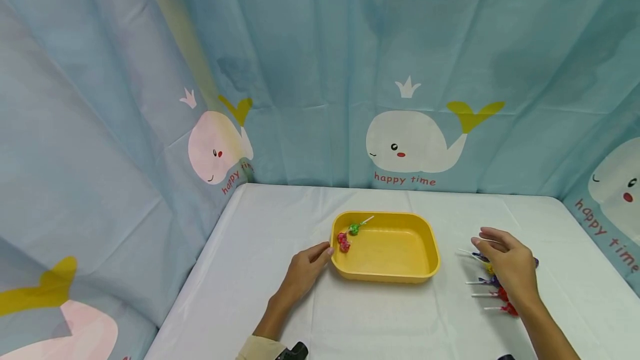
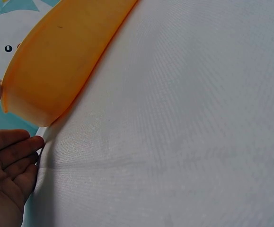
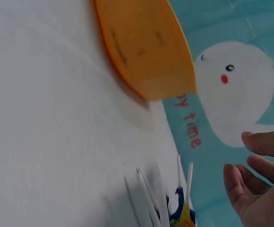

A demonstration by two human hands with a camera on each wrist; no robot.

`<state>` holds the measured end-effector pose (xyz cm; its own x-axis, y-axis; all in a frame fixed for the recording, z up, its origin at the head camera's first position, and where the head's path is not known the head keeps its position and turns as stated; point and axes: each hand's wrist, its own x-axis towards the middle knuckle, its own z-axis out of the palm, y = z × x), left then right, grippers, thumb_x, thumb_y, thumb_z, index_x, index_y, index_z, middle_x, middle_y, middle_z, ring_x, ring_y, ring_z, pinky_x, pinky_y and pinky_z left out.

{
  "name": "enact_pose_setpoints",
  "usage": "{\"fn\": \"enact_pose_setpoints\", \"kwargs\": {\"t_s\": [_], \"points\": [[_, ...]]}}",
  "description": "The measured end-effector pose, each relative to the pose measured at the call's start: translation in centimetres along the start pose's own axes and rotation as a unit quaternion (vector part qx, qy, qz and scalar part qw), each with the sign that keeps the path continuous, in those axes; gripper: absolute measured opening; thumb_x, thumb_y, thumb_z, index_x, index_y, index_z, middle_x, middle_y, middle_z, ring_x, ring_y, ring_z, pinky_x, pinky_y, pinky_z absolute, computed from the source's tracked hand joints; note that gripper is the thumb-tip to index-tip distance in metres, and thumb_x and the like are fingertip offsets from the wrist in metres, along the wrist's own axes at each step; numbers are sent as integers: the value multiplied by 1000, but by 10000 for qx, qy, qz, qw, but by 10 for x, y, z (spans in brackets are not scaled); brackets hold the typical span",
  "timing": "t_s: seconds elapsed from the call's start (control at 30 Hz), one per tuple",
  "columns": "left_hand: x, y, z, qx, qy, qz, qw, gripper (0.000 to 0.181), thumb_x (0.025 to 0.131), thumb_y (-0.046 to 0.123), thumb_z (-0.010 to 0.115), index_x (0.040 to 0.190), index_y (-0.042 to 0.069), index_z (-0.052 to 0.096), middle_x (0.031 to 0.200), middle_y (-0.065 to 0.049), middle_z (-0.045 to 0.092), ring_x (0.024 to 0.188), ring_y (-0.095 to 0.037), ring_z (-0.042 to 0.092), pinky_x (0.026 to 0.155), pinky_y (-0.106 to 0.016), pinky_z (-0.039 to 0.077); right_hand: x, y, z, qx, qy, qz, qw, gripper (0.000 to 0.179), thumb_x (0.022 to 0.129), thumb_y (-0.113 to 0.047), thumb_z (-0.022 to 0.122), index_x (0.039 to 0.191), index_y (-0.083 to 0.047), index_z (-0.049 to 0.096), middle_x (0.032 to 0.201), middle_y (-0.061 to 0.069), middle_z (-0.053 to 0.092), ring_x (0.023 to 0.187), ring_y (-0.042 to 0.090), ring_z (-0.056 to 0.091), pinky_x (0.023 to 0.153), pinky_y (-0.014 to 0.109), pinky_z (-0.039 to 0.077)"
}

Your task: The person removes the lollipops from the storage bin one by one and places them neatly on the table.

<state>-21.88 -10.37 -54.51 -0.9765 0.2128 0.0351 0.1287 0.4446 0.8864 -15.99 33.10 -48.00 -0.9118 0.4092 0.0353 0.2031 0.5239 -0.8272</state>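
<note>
My left hand [image 1: 302, 271] touches the left end of a yellow tray [image 1: 395, 249], its thumb at the rim and its other fingers loosely bent below, as the left wrist view shows. Inside the tray's left end lie a green lollipop [image 1: 354, 229] and pinkish-red lollipops [image 1: 344, 246]. To the right of the tray my right hand [image 1: 512, 265] hovers over a column of lollipops, thumb and fingers apart around nothing. Red lollipops [image 1: 510, 309], a purple one [image 1: 492, 281] and a yellow one [image 3: 186, 216] show there, sticks pointing left; the hand partly hides them.
A white cloth [image 1: 380, 321] covers the table. Blue curtains [image 1: 310, 71] printed with whales hang behind it and at both sides. Dark wrist devices [image 1: 295, 351] show at the lower edge of the head view.
</note>
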Motion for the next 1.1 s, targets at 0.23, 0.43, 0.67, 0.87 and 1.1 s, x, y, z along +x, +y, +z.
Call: {"fn": "enact_pose_setpoints", "kwargs": {"t_s": [0.23, 0.43, 0.67, 0.87, 1.1], "points": [[0, 0, 0, 33, 8, 29, 10000, 66, 103, 66, 56, 147, 18, 66, 147, -1, 66, 143, -28, 56, 119, -52, 46, -5, -14, 17, 238, -93, -12, 9997, 62, 104, -47, 66, 148, -4, 60, 139, 21, 68, 84, -17, 62, 74, 1, 50], [0, 0, 0, -9, 13, 28, 10000, 65, 103, 65, 57, 147, 18, 66, 147, -1, 66, 144, -28, 56, 120, -52, 45, -10, -27, 27, 432, -191, -77, 9989, 60, 103, -48, 68, 146, -6, 62, 141, 20, 67, 86, -15, 62, 76, 1, 50], [0, -1, 0, -24, -24, 35, 10000, 65, 104, 64, 56, 148, 17, 65, 148, -2, 65, 145, -29, 55, 120, -53, 44, -14, -40, 35, 577, -330, -63, 9978, 63, 102, -53, 68, 147, -10, 62, 141, 15, 68, 91, -9, 67, 79, 1, 49], [0, -1, 0, 1, -7, 20, 10000, 65, 103, 65, 57, 147, 17, 65, 148, -1, 65, 144, -28, 55, 120, -52, 45, -17, -48, 42, 673, -434, -71, 9968, 60, 101, -52, 70, 147, -13, 63, 142, 12, 68, 94, -6, 69, 81, 3, 50], [0, -1, 0, 9, 3, 36, 10000, 64, 103, 64, 58, 147, 18, 66, 148, -1, 65, 144, -28, 56, 120, -52, 45, -19, -57, 54, 785, -653, -63, 9948, 54, 103, -42, 71, 146, -11, 63, 141, 13, 67, 103, 0, 68, 84, 4, 51]]}}
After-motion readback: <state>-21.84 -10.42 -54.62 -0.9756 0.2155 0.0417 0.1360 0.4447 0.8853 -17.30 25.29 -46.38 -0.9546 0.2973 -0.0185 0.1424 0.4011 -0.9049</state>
